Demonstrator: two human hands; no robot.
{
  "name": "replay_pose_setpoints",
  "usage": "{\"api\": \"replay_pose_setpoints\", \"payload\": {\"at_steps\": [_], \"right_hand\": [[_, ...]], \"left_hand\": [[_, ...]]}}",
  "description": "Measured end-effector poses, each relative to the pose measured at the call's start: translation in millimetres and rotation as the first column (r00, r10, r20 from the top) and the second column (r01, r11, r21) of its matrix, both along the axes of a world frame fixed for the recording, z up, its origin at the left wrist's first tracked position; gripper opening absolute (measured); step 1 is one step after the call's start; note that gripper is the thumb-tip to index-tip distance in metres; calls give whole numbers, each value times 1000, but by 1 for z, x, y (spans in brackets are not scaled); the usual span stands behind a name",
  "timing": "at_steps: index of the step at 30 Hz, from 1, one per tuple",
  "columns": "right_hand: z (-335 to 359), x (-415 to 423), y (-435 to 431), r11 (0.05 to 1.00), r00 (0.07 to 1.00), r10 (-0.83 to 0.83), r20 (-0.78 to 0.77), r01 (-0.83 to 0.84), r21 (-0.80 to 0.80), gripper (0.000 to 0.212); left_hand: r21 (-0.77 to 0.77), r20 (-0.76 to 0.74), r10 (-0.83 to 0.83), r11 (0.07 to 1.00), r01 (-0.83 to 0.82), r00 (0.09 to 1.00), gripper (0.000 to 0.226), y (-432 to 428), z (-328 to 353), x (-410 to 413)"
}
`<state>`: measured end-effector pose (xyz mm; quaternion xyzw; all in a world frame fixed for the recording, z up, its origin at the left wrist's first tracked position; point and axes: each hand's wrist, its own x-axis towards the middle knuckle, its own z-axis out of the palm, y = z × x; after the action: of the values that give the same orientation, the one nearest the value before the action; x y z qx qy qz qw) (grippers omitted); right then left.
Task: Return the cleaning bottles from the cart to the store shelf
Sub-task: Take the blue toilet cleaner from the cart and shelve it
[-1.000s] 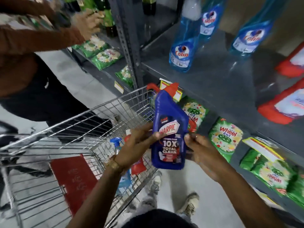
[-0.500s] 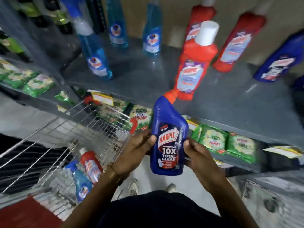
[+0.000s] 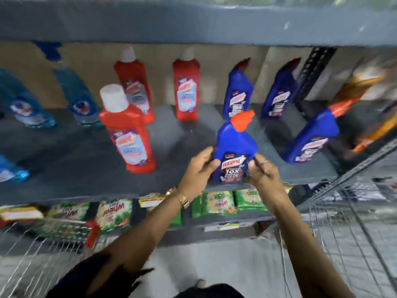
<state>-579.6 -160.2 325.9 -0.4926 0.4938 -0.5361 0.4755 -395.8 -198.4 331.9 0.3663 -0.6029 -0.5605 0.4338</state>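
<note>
Head cam's a bit blurry, but both hands are clamped on the blue Harpic bottle (image 3: 235, 152): left hand (image 3: 198, 168) on one side, right hand (image 3: 261, 169) on the other, fingers wrapped on its lower half. Bottle's upright, red cap up, long axis vertical, held right over the front edge of the grey shelf (image 3: 75, 168). Other blue Harpic bottles (image 3: 309, 136) sit just beyond, to the right, so I'd guess it goes forward and down there.

I see a glossy blue plastic bottle (image 3: 234, 147) with a shiny printed label, over a matt grey metal shelf (image 3: 86, 164); at seven o'clock, bare wire cart (image 3: 32, 250); glossy green packets (image 3: 113, 214).
</note>
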Motion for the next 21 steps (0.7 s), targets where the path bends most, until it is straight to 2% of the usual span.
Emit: {"api": "replay_pose_setpoints", "payload": {"at_steps": [2, 5, 10, 16, 17, 21], "right_hand": [[-4, -20, -12, 997, 998, -68, -10, 68, -22, 35], [-14, -40, -27, 994, 995, -103, -7, 103, -41, 33], [-15, -66, -45, 993, 992, -120, -24, 120, -19, 37], [-17, -73, -46, 992, 992, -128, 1, 128, -10, 65], [-17, -73, -46, 991, 992, -130, 4, 130, -18, 65], [-19, -70, -43, 983, 983, -184, 29, 185, -25, 41]], "left_hand": [[-16, 29, 2, 1000, -1, 1000, 23, -17, -4, -24], [-50, 57, 36, 998, -33, 998, 39, -34, -10, -50], [-72, 44, 51, 996, -48, 998, 34, -50, -16, -81], [-106, 46, 77, 992, -72, 996, 38, -46, -23, -93], [-106, 46, 85, 991, -80, 995, 38, -46, -25, -93], [-80, 83, 73, 995, -66, 994, 39, -45, -24, -91]]}}
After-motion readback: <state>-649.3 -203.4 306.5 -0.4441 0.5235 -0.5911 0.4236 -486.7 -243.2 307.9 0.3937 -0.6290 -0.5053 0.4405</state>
